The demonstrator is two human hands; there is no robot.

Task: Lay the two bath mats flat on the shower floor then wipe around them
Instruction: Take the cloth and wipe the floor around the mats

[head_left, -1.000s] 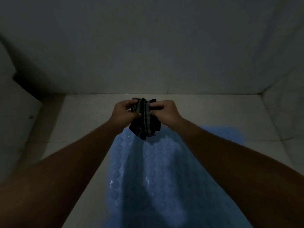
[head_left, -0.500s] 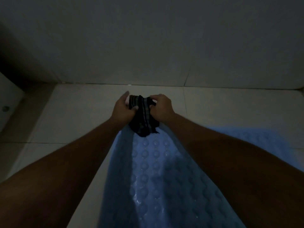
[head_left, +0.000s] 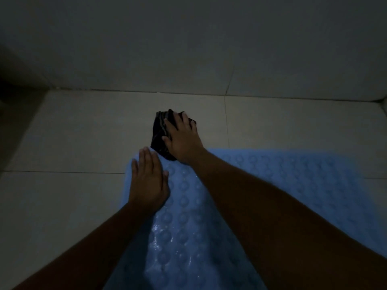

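Note:
A light blue bath mat (head_left: 282, 181) with round bumps lies flat on the pale tiled shower floor (head_left: 83, 143), wet and shiny near its lower part. My left hand (head_left: 148, 183) rests palm down with straight fingers on the mat's far left corner. My right hand (head_left: 181, 139) presses flat on a dark striped cloth (head_left: 159, 132) that lies on the floor tile just beyond the mat's far edge. Only one blue mat surface can be told apart in this dim light.
The shower's back wall (head_left: 188, 49) meets the floor along a grout line just beyond the cloth. A dark corner (head_left: 12, 97) stands at the far left. Bare tile stretches left of the mat and beyond its right end.
Both hands held the bunched cloth in the air before. Now the cloth is down on the tile under my right hand, and my left hand has let go and settled on the mat.

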